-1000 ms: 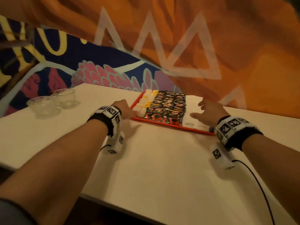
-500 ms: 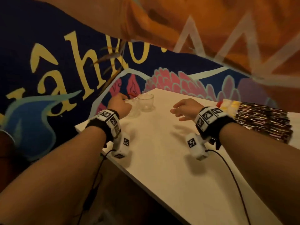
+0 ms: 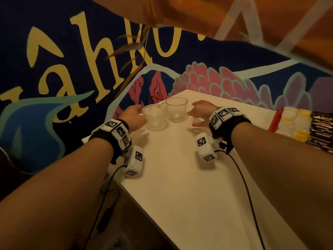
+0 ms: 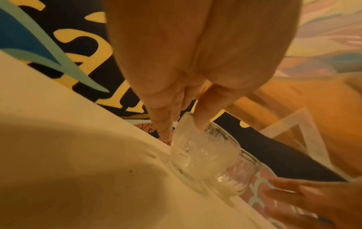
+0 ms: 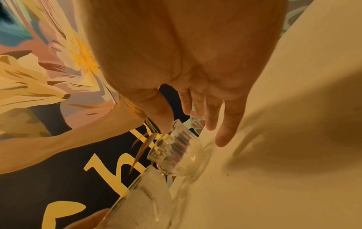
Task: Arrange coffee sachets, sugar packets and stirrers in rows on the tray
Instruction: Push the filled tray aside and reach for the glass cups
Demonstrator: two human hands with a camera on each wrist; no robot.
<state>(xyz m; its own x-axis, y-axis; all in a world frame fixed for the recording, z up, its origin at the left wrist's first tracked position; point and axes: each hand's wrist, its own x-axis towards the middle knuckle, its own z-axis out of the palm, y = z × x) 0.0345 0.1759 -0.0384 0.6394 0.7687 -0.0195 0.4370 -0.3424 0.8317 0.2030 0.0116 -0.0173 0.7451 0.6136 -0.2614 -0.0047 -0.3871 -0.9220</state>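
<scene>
- Red tray (image 3: 274, 120), far right of the head view & partly cut off by the frame edge: white and yellow packets (image 3: 295, 121) plus dark sachets (image 3: 322, 129) lie in tight rows. Rows look filled, so arranging seems done or nearly so. No stirrers can be made out.
- Both hands are well apart from the tray, at two clear glass cups near the table's (image 3: 180, 177) far left corner.
- Left hand (image 3: 133, 117): thumb inside the rim of the nearer cup (image 3: 155, 116), fingers outside the wall, a pinch grip. Likely about to lift or shift it.
- Right hand (image 3: 200, 112): fingers spread and nearly straight, thumb tip at the rim of the further cup (image 3: 176, 109), nothing gripped yet. Prob. reaching to take it.
- The cups sit just beside each other w/ nothing visible inside; poss. they held the supplies, can't confirm.
</scene>
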